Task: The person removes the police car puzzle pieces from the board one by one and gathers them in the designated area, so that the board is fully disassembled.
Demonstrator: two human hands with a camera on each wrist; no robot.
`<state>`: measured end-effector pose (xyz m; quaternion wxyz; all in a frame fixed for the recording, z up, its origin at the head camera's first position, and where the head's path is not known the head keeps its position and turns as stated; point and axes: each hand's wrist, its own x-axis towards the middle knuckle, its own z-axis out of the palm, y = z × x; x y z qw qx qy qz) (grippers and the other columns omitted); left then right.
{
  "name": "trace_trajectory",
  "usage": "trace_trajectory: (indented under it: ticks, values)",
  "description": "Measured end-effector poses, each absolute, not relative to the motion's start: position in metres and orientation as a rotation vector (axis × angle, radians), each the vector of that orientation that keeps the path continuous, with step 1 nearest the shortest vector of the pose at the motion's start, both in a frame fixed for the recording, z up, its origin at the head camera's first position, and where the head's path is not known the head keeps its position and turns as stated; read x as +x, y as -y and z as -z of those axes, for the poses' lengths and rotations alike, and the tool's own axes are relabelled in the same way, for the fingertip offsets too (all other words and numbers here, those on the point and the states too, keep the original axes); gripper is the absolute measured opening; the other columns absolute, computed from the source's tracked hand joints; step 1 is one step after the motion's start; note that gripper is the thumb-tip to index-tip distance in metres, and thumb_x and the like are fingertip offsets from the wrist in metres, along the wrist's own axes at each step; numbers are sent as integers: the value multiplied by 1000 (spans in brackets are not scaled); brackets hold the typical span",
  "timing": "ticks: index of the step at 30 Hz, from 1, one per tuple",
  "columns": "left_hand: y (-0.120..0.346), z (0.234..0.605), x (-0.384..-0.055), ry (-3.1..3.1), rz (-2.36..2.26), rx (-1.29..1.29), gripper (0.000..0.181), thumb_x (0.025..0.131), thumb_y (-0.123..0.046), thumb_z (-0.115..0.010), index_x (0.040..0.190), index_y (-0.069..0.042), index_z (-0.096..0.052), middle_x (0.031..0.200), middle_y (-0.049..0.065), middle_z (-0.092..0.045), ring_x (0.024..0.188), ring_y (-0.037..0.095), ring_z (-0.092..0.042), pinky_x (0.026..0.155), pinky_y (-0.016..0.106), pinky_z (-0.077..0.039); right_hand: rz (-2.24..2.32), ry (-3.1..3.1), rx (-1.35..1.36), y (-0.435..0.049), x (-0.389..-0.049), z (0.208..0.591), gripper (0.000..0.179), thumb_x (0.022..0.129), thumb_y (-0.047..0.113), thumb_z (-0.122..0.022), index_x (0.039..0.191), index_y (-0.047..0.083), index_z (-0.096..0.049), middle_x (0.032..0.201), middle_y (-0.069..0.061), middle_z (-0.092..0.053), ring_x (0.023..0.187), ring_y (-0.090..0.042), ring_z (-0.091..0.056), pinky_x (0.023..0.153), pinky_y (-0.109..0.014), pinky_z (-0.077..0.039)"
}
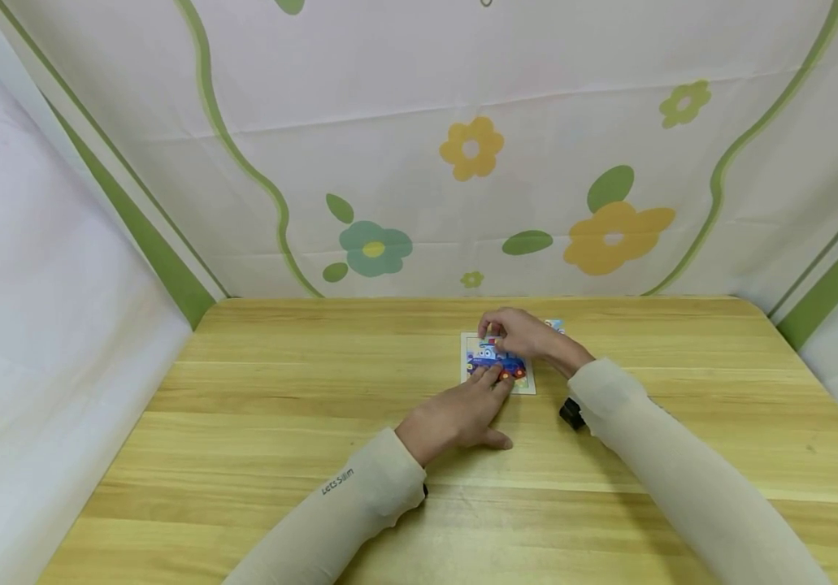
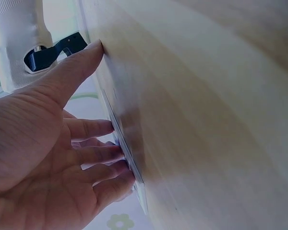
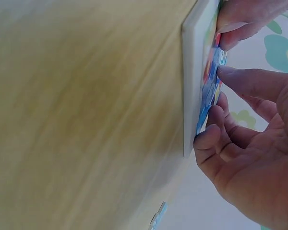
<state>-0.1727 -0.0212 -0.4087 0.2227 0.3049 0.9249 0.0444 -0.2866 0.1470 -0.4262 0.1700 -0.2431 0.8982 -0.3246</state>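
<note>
Fingertips (image 2: pixel 108 126) of the left hand (image 1: pixel 458 413) rest on the near part of a picture board (image 3: pixel 189 86), the four fingers nearly straight and slightly apart, the thumb set wide against the table (image 1: pixel 280 422). The right hand (image 1: pixel 524 331) bends its fingers over the board's far right side, with thumb and fingertips touching the printed face and edge; whether they pinch a separate part, I cannot tell. Between the hands, the board lies flat towards the back of the table, a little right of centre, showing a blue cartoon vehicle (image 1: pixel 487 355) with eyes inside a pale border.

The work in hand looks like pressing or settling parts of the picture. To do it well, I would let the left fingers bear evenly so the board cannot slide, and have the right thumb and fingertips work squarely at the edges, pressing straight down rather than prising sideways. Lifting the left fingertips briefly would uncover the lower picture for checking.

Just beyond the right hand lies a small light-blue printed piece (image 1: pixel 555 325), partly hidden. Further out, the left sleeve (image 1: pixel 360 487) carries dark lettering that appears to read "Lets Slim". A mark on the right sleeve (image 1: pixel 689 455) is too small to read, and no brand is legible on the board.
</note>
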Motion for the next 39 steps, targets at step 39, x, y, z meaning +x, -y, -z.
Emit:
trace_trajectory:
  ticks: [39]
  values:
    - [23,411,-174,-2561,-119,864,93,99,-54,-67,169,-13,-22,178,9,-8,165,28,-12,131,36,-25,904,-2557,-805,-154,-288,423,38,90,-19,-55,113,8,-69,118,-18,-61,106,-31,-58,92,-47,-53]
